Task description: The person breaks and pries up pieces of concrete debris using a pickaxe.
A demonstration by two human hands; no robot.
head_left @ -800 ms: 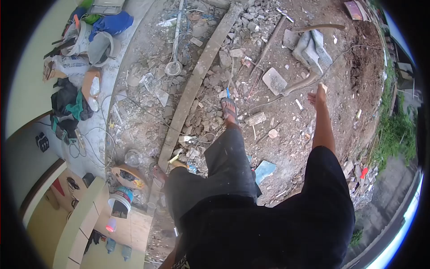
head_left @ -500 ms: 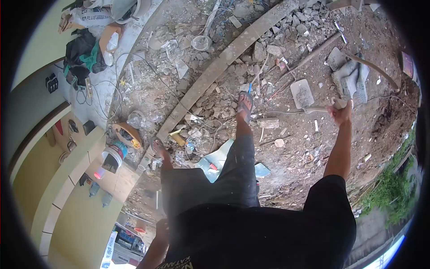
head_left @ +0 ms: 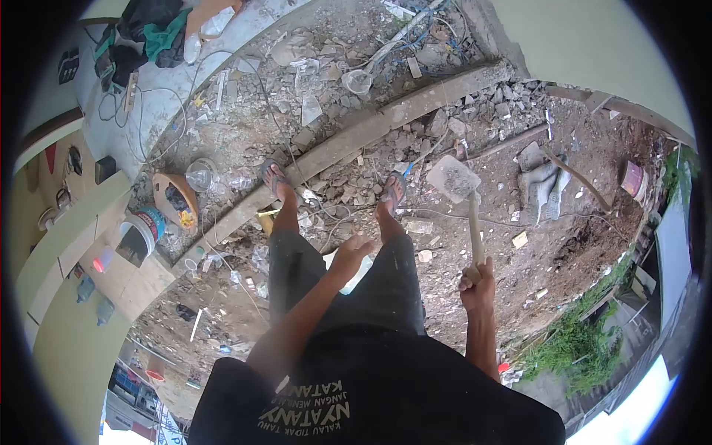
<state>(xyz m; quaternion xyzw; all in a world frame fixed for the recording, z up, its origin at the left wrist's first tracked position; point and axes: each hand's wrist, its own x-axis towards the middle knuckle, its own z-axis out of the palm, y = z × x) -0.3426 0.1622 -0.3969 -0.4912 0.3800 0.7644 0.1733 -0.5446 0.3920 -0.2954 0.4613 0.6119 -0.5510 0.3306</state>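
Note:
My right hand (head_left: 478, 285) is wrapped round the wooden handle of a hoe (head_left: 475, 222). The hoe's flat, dirt-covered blade (head_left: 453, 179) is at the far end, over the rubble ahead of my right foot. My left hand (head_left: 352, 259) is in front of my thighs with its fingers stretched out, and I see nothing in it. Behind that hand, between my legs, a pale sheet (head_left: 359, 276) is partly hidden. My sandalled feet stand apart near a long concrete beam (head_left: 356, 144).
Broken stones (head_left: 386, 133) cover the ground along the beam. A second tool with a curved wooden handle (head_left: 578, 180) lies by a grey sack (head_left: 547, 191). On the left are a paint bucket (head_left: 147, 226) and a cut-open container (head_left: 175, 199). A cable (head_left: 437, 212) crosses the ground.
My right hand has drawn back toward my body with the hoe, lifting its blade nearer my feet. My left hand has come up from my side to the front. My feet have shifted, and the view has moved.

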